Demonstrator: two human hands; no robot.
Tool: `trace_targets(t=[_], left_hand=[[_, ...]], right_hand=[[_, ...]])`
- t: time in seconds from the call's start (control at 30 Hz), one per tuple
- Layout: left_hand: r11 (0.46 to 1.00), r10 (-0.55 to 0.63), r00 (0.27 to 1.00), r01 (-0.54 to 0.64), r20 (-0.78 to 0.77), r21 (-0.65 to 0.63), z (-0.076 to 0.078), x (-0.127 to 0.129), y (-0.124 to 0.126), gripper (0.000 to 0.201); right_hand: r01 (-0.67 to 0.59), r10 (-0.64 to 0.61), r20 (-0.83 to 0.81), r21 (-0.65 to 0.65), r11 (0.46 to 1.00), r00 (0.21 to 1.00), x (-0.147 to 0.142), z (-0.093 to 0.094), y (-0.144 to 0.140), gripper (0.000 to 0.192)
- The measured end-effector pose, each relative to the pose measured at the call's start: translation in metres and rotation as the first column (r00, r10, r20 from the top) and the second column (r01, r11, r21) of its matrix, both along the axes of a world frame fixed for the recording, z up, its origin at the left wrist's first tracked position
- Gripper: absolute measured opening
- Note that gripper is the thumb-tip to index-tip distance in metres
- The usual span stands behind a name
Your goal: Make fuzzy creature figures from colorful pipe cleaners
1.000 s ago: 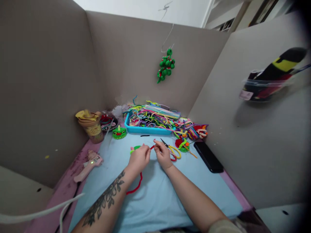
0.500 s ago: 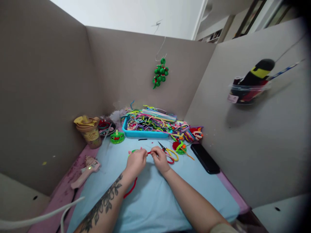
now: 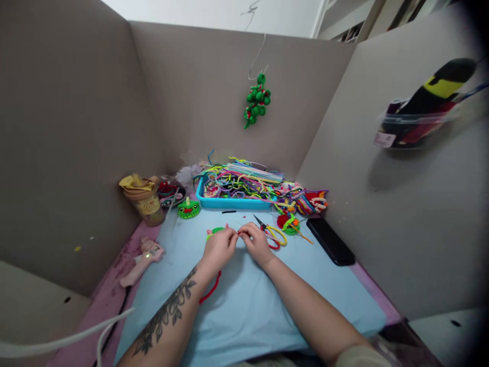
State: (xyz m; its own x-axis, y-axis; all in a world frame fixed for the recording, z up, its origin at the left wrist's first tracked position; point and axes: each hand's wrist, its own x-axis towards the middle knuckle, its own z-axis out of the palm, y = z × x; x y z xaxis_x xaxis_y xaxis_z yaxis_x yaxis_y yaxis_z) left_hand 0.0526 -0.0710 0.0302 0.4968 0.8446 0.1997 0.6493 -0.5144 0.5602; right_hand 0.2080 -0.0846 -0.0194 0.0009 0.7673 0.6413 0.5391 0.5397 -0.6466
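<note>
A red pipe cleaner [image 3: 211, 290] runs between my two hands, its loose tail curving down beside my left wrist. My left hand [image 3: 220, 248] is closed on it in a pinch. Close beside it, my right hand [image 3: 256, 243] pinches the red end, so only a tiny bit of red shows between the fingertips. Partly hidden behind my left hand lies a small green piece with pink tips [image 3: 217, 231]. Scissors [image 3: 273, 234] with red and yellow handles rest just right of my right hand.
A blue tray [image 3: 237, 203] heaped with pipe cleaners stands at the back. Left are a green fuzzy figure [image 3: 189, 209], a cup [image 3: 147, 201] and a pink glue gun [image 3: 142, 264]. A black phone [image 3: 330, 241] lies right, near a red-green piece [image 3: 289, 224]. Grey panels surround the table.
The hands have drawn closer together, and less red pipe cleaner shows between the fingertips. The camera view has shifted slightly, moving the whole scene in the picture.
</note>
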Motion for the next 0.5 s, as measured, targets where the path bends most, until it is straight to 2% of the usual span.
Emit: trace_targets(t=[0.2, 0.37, 0.5], left_hand=[[0.995, 0.016, 0.994, -0.006, -0.104, 0.097, -0.002, -0.001, -0.001, 0.025], [0.99, -0.069, 0.995, 0.076, -0.068, 0.115, -0.006, -0.006, -0.005, 0.02], [0.96, -0.181, 0.983, 0.184, -0.037, 0.213, -0.013, -0.01, -0.007, 0.016]], right_hand=[[-0.029, 0.028, -0.031, -0.036, 0.999, 0.999, -0.003, -0.001, -0.002, 0.012], [-0.114, 0.104, -0.083, -0.132, 0.985, 0.991, -0.002, 0.002, -0.01, 0.012], [-0.183, 0.155, -0.154, -0.193, 0.964, 0.976, 0.0, 0.001, -0.015, 0.014]])
